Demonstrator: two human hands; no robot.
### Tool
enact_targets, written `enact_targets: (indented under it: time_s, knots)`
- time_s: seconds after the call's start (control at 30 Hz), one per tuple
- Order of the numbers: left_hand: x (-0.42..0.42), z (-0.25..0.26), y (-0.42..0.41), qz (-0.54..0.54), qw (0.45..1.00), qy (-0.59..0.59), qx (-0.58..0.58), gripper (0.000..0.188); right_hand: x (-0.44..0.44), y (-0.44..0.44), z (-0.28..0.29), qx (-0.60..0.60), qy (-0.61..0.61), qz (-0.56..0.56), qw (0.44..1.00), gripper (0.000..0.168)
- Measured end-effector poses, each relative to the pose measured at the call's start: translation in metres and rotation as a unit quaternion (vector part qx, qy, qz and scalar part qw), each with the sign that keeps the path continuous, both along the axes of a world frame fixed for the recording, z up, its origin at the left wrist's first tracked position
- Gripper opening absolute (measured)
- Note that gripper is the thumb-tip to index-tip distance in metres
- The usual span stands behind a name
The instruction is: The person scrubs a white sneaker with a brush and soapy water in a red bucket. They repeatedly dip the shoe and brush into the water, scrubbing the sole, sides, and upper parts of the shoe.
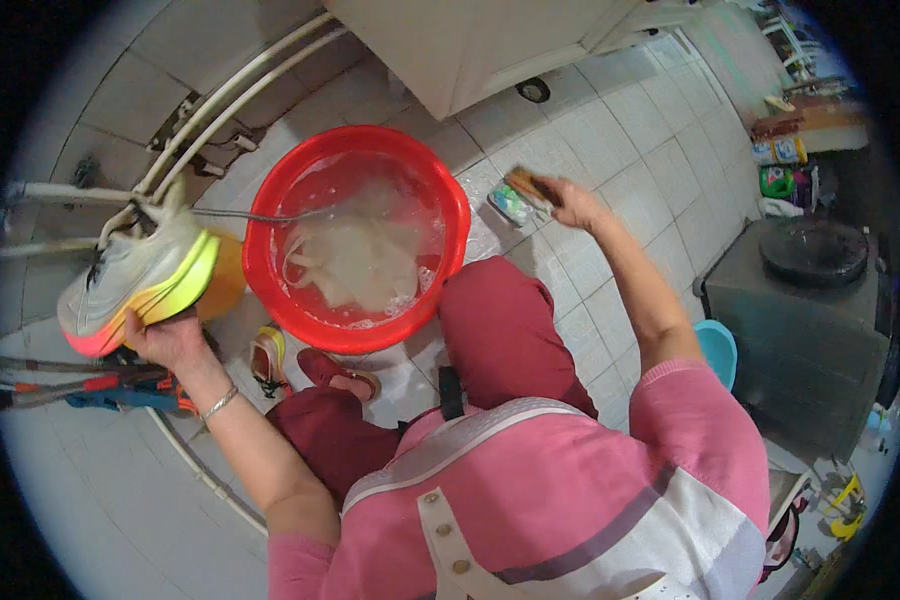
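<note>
My left hand [166, 339] grips a white running shoe [139, 281] with a yellow and pink sole, held up on the left by the wall pipes. A scrub brush [529, 186] is in my right hand [574, 204], just over a small tray [507, 204] with white and green contents on the floor. Between the hands stands a red plastic basin [456, 225] of cloudy water, in which a pale cloth-like item [360, 259] lies. A grey hose or cord crosses the basin's left rim. Another shoe [268, 356] with a yellow sole rests on the floor below the basin.
White pipes [232, 97] run along the tiled wall at upper left. A pale cabinet [450, 45] juts in above, near a floor drain [533, 90]. On the right are a dark appliance [795, 337], a turquoise basin [716, 352] and bottles [776, 181]. Long handles [67, 382] lie at left.
</note>
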State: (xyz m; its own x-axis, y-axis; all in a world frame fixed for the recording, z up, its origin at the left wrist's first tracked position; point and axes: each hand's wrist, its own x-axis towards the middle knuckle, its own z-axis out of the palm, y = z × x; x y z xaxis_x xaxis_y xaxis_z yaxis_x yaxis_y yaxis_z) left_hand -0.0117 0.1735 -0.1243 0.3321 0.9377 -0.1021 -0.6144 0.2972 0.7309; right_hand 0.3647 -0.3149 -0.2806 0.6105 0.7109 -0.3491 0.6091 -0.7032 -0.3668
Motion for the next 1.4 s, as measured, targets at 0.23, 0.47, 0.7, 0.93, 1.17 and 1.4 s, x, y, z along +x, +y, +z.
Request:
enact_targets:
  time_s: [0.23, 0.47, 0.7, 0.93, 1.17, 1.4]
  knots:
    - [0.016, -0.001, -0.007, 0.029, 0.997, 0.074, -0.019, 0.071, -0.058, -0.076, -0.121, -0.103, 0.087, -0.211, 0.968, 0.057]
    - [0.020, -0.017, -0.001, 0.051, 0.991, 0.118, -0.025, 0.054, -0.061, -0.030, -0.173, -0.133, 0.091, -0.255, 0.953, 0.049]
    - [0.033, -0.021, 0.003, 0.030, 0.994, 0.102, -0.017, 0.054, -0.054, -0.002, -0.205, -0.184, 0.082, -0.310, 0.929, 0.050]
    - [0.026, -0.023, 0.006, 0.032, 0.994, 0.099, -0.026, 0.054, -0.068, -0.002, -0.177, -0.076, 0.008, -0.318, 0.945, 0.044]
    - [0.034, -0.017, -0.005, 0.065, 0.990, 0.127, -0.006, 0.050, -0.041, 0.010, -0.190, -0.134, -0.009, -0.233, 0.963, 0.034]
    - [0.061, 0.011, -0.057, 0.043, 0.989, 0.122, -0.071, 0.073, -0.029, 0.000, -0.203, -0.188, -0.073, -0.143, 0.969, 0.033]
